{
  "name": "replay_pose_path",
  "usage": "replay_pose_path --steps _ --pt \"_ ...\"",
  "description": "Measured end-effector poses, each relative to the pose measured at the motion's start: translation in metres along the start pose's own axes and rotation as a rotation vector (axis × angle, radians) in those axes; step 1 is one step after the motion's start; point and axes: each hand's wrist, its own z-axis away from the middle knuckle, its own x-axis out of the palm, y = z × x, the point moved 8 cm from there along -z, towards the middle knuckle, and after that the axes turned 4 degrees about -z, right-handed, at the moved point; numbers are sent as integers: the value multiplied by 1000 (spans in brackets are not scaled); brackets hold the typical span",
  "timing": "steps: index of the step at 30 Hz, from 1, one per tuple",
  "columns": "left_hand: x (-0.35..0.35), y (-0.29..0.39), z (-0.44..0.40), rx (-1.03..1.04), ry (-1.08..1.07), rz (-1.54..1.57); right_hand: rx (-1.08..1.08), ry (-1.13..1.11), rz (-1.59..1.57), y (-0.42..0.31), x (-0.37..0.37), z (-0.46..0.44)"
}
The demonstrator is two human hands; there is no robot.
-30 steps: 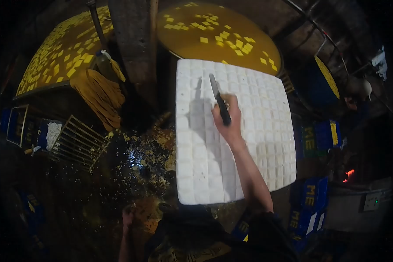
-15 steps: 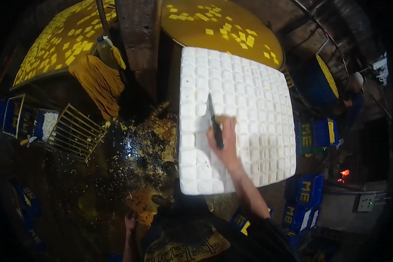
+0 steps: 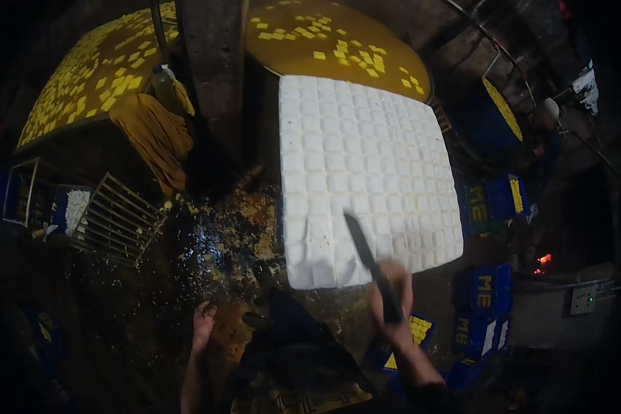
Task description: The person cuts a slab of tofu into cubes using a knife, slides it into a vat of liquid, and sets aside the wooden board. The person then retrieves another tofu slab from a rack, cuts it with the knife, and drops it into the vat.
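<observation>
My right hand (image 3: 391,298) grips the dark handle of a knife (image 3: 366,252), over the near right edge of a large white slab. The slab, which looks like tofu (image 3: 366,165), is marked in a grid of small squares. The knife's long blade points up and left across its near rows; whether it touches the surface I cannot tell. Low on the left, away from the slab, my left hand (image 3: 203,324) hangs with its fingers curled in, and nothing shows in it.
Round vats (image 3: 386,86) of yellow liquid with floating yellow squares stand behind. A brown cloth (image 3: 152,134) hangs at the left vat, above a slatted rack (image 3: 121,217). Blue crates (image 3: 486,297) stand on the right, near a glowing fire (image 3: 544,262). Scraps litter the wet floor (image 3: 221,234).
My right hand has drawn the knife back toward me and to the right, from the slab's middle to its near edge. My left hand has risen slightly in view.
</observation>
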Motion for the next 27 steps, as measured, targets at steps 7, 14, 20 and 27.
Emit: replay_pose_path --steps 7,14,20,27 --pt "-61 -62 11 363 -152 196 -545 87 285 11 119 -288" --pt "-54 -120 52 -109 -115 115 -650 69 483 25 157 -365" --pt "-15 -62 35 245 -116 44 -609 -19 447 25 133 -218" --pt "126 209 77 264 -198 106 -422 -156 443 24 77 46"
